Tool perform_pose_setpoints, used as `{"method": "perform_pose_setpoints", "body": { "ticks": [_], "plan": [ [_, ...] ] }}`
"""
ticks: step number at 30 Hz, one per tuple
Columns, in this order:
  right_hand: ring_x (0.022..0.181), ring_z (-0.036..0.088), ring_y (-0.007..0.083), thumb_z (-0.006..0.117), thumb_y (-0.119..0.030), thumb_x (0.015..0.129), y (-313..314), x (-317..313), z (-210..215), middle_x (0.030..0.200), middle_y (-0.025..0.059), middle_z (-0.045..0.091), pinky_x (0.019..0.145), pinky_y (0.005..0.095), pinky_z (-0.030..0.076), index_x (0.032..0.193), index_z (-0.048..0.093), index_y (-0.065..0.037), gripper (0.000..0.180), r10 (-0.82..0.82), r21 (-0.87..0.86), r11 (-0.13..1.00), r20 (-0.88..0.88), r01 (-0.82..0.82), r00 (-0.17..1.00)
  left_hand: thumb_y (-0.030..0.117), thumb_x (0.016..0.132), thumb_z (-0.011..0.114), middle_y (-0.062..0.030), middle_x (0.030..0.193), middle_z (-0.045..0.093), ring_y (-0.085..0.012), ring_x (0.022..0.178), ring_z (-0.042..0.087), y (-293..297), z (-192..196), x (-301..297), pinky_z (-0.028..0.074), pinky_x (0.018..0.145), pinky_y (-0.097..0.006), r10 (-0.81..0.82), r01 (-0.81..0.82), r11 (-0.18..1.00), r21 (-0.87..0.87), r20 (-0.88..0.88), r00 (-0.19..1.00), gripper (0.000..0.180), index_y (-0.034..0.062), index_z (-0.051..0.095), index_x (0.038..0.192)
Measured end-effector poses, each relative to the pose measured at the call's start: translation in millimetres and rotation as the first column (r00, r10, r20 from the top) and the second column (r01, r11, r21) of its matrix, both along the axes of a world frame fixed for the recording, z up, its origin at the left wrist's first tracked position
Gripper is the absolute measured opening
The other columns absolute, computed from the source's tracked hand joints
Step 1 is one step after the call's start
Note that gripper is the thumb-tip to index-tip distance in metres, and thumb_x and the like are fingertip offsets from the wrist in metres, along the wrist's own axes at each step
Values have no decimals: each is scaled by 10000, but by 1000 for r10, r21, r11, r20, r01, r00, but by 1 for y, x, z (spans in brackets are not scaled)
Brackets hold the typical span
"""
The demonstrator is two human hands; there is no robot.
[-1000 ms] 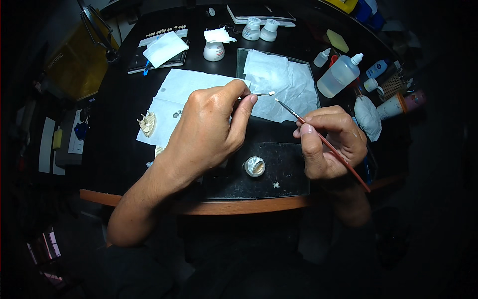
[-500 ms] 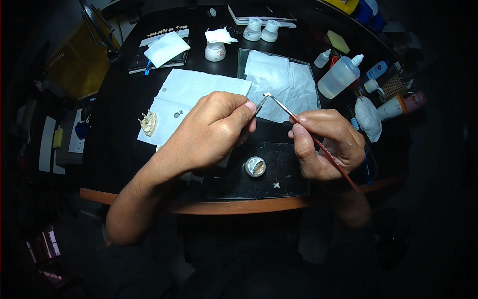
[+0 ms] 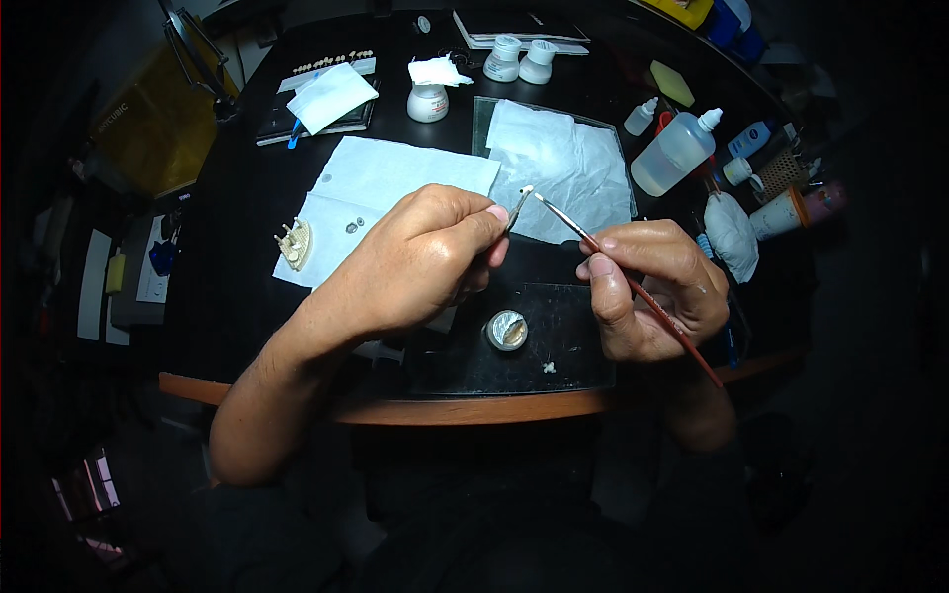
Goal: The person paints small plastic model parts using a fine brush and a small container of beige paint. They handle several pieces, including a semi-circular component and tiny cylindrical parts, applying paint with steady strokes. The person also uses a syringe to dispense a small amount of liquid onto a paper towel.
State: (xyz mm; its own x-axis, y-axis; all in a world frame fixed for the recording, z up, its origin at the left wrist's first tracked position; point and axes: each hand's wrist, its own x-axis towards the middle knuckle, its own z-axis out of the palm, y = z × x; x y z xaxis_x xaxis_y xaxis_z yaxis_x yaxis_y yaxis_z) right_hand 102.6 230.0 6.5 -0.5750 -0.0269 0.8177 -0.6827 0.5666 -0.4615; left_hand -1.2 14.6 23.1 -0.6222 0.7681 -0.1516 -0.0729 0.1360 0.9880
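My left hand is closed on a thin metal holder, probably tweezers; most of it is hidden by the fingers. At its tip sits a tiny whitish piece, like a dental crown. My right hand pinches a fine brush with a reddish-brown handle. The brush's pale tip is just right of the small piece, with a slight gap. Below both hands, a small open jar with a torn foil seal stands on a dark slab.
A toothed dental model and small grey pieces lie on a paper towel. Another paper covers a glass plate. White jars stand behind. A large clear bottle and smaller bottles are at the right. A white crumb lies near the front edge.
The brush has drawn back slightly right and down, from touching the small piece to just apart from it. My left hand is nearly still.
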Motion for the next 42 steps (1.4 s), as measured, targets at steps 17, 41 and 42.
{"method": "perform_pose_setpoints", "body": {
  "ticks": [17,41,42],
  "plan": [
    [668,664,108,702,38,884,5,2,5,837,127,712,606,240,542,994,667,32,116,104,-141,986,106,-88,989,267,1081,473,-2,642,568,-92,584,498,0,7,-1,394,562,-275,58,-62,997,-49,-86,995,404,41,646,794],
    [548,552,110,810,-181,965,-15,0,-15,719,56,627,464,251,375,909,654,26,265,196,168,957,228,-237,954,3,806,733,-179,782,695,-241,722,694,-3,-9,-5,559,688,-375,-226,-7,896,-443,-471,853,175,-76,677,951],
    [545,553,108,812,-184,963,-15,-1,-16,717,54,627,462,250,373,902,656,23,266,197,179,954,230,-240,953,-5,802,732,-180,776,695,-243,718,699,-2,-9,-4,564,685,-373,-237,2,890,-455,-459,856,166,-75,678,942]
  ]
}}
